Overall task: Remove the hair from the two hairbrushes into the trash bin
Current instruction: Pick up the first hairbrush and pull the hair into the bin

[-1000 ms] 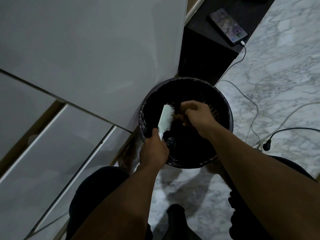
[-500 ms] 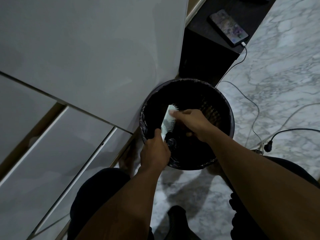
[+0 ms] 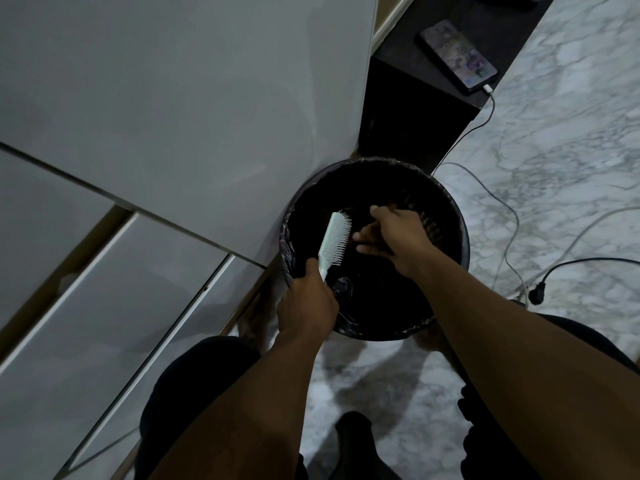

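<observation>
Crouched on marble floor point(image 3: 554, 133), against white cabinet fronts point(image 3: 173, 98). Black lined trash bin point(image 3: 460, 237) between the knees, serving as landmark. Above its left rim, pale hairbrush point(image 3: 334, 239), bristles turned toward the bin's centre, handle clenched in the left hand point(image 3: 306, 306). Over the bin's middle, right hand point(image 3: 394, 233), half a second earlier pinching at the bristles, now drawn just clear of them, fingers loosely spread; any tuft held too dark to tell. Probably a pull just finished, hair dropped inside. Second brush nowhere visible.
</observation>
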Demonstrator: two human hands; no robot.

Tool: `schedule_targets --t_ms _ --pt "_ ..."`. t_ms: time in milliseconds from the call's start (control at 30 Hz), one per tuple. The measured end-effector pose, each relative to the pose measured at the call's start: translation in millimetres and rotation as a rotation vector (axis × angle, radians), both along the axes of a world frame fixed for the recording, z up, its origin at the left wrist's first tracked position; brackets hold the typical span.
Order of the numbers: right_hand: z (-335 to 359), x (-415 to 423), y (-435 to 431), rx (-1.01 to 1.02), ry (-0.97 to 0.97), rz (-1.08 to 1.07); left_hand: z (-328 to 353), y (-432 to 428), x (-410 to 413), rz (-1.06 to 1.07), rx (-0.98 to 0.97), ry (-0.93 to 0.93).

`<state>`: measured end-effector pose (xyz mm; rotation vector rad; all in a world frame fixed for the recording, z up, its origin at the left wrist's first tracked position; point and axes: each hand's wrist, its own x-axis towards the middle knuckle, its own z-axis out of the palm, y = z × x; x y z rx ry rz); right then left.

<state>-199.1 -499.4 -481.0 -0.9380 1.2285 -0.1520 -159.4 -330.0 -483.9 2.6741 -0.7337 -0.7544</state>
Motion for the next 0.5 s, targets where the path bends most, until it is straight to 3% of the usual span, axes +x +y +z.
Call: schedule_targets --t_ms 300,500 --pt "-25.8 -8.6 -4.1 -0.356 0.289 0.169 -0.2 0.1 0.6 0.016 -0.036 0.014" --pt "-34.6 -7.5 -5.0 -0.280 0.392 0.402 1.0 -1.1 1.0 0.022 -0.031 0.011"
